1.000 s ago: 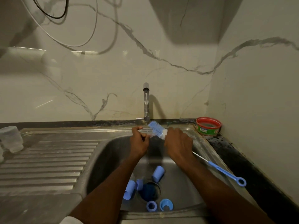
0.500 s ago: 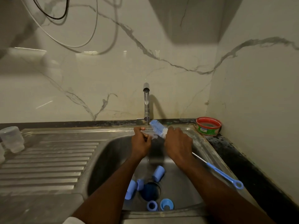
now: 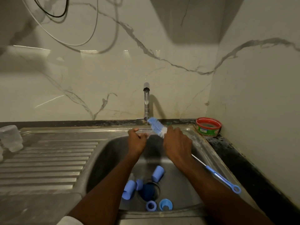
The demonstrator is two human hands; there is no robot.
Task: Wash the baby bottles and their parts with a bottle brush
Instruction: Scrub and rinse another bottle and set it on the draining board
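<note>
Clear plastic baby bottle point(image 3: 142, 132) gripped by left hand point(image 3: 137, 141) | right hand point(image 3: 177, 143) fingers curled round blue bristled bottle brush point(image 3: 156, 127) | step: scrubbing at running tap | next: likely feed bristles into mouth.

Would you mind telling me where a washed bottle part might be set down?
The ribbed drainboard is bare between the upturned clear bottle and the sink basin. The basin floor is crowded: blue caps and rings surround the drain.

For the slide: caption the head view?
Left hand holds clear bottle; right hand grips bottle brush over sink.
</note>
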